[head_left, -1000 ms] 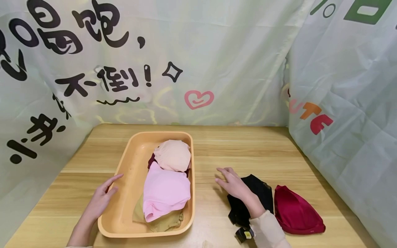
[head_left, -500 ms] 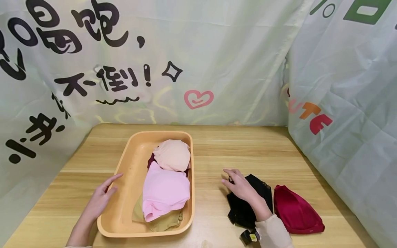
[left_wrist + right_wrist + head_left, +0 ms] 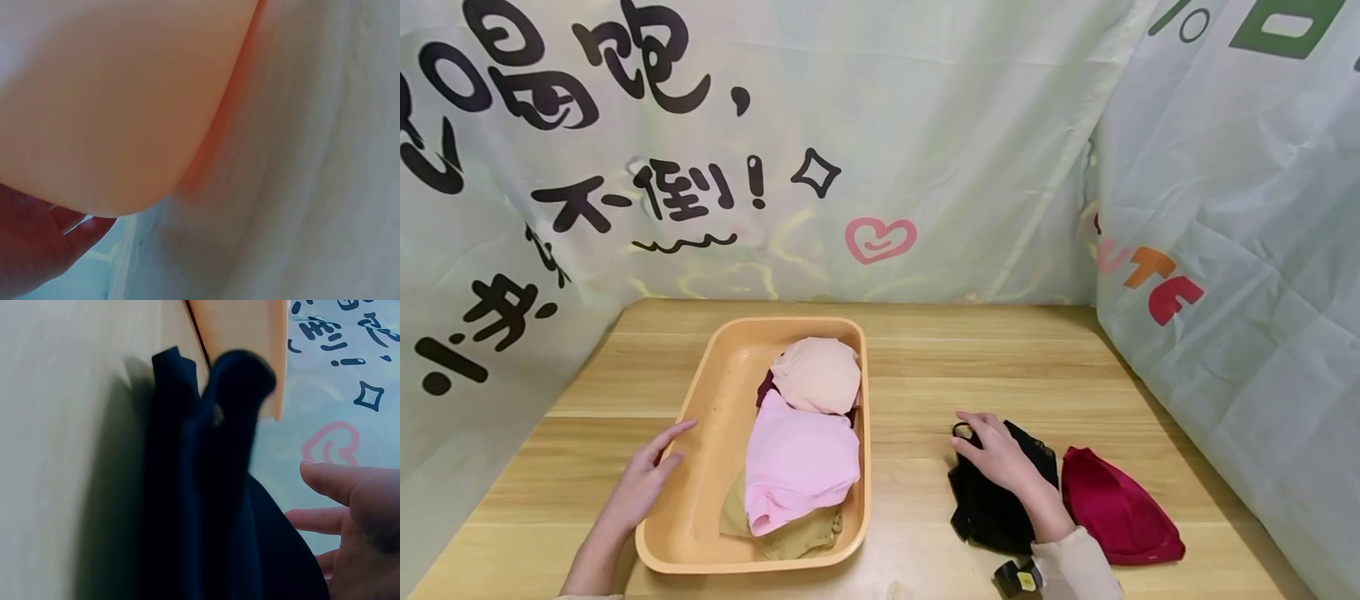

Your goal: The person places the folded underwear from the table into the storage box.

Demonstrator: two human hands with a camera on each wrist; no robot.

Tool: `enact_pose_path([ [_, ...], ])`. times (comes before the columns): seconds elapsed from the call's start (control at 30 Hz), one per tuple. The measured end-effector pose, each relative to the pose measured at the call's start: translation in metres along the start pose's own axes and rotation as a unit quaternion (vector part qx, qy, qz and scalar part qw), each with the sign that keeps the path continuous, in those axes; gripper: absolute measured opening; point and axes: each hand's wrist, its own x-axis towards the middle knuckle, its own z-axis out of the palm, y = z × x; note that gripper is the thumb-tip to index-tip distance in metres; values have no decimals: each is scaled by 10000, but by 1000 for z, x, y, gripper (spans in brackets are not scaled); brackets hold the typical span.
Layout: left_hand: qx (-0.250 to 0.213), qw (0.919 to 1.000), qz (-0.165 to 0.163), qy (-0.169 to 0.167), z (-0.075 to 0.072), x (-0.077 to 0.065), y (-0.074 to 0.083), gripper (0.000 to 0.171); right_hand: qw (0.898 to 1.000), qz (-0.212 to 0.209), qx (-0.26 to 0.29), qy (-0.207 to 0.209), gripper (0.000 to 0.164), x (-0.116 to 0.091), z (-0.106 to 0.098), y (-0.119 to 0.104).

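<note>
My left hand (image 3: 642, 487) rests at the left rim of an orange tray (image 3: 703, 467), fingers extended over the edge. In the left wrist view that hand (image 3: 37, 253) shows beside the tray's smooth wall (image 3: 119, 125). Over a black folded bra (image 3: 992, 512) with a thin strap loop hovers my right hand (image 3: 1006, 458), its fingers spread loosely. The right wrist view has the black bra (image 3: 200, 506) standing up from the table, thumb and fingers (image 3: 331, 481) apart from it. To its right lies a dark red folded bra (image 3: 1116, 512).
Inside the tray, a pale peach garment (image 3: 817, 375), a pink folded garment (image 3: 801, 467) and an olive one (image 3: 801, 543) lie along the right side. Printed curtains (image 3: 970, 150) stand behind and beside the wooden table (image 3: 940, 350). A small black device (image 3: 1017, 577) sits at my right wrist.
My right hand has moved a little to the right, further over the black bra, uncovering its strap loop. The left hand and the tray have stayed put.
</note>
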Motion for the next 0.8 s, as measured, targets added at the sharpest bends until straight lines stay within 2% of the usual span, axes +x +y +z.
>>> enact_pose_path([
  [0.37, -13, 10000, -93, -32, 0, -1, 2, 34, 9996, 164, -210, -20, 52, -14, -12, 13],
  [0.63, -46, 9999, -140, -53, 0, -1, 0, 35, 9990, -293, -302, -135, 53, -24, -19, 30],
  [0.8, -21, 9998, -166, -66, 0, -1, 1, 35, 9995, -239, -24, -209, 51, -29, -26, 39],
])
